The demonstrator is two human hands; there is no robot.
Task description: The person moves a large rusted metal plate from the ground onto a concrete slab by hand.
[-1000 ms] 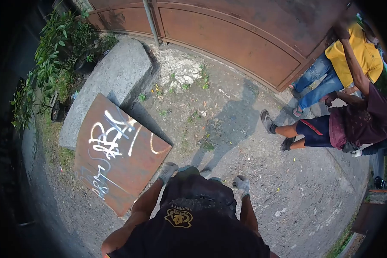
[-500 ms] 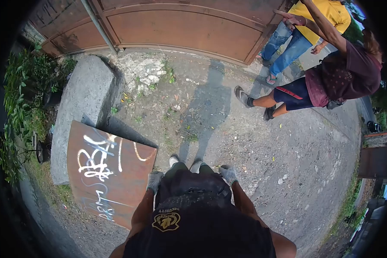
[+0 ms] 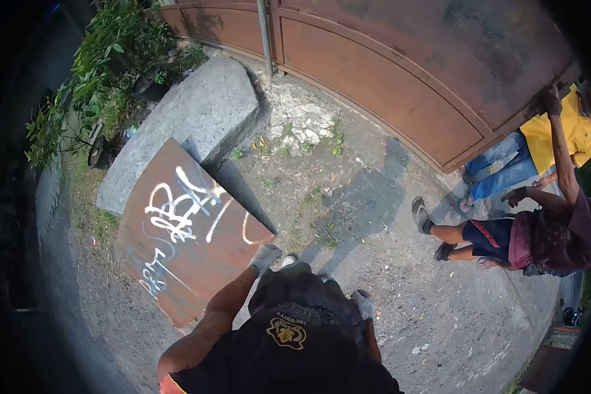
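My left hand [image 3: 266,258], in a grey-white work glove, is at the near corner of a rusty metal sheet [image 3: 141,233] and overlaps its edge in this view. Its fingers are loosely extended, with nothing seen in them. White sprayed lettering marks the sheet, which leans against a concrete block [image 3: 171,108]. On the other side of my body, my right hand [image 3: 363,304], also gloved, hangs low over the gravel. Its fingers look loose and apart, and I see no object in it.
A large brown metal gate [image 3: 368,72] spans the far side. At its right end, a person in a maroon shirt [image 3: 545,240] has one raised hand on it. Another person in a yellow shirt [image 3: 561,134] stands behind. Potted plants [image 3: 121,59] grow at the left.
My view has turned, so the sheet, block and gate sit further right. My left hand now overlaps the sheet's corner. The maroon-shirted person's raised hand now meets the gate's edge.
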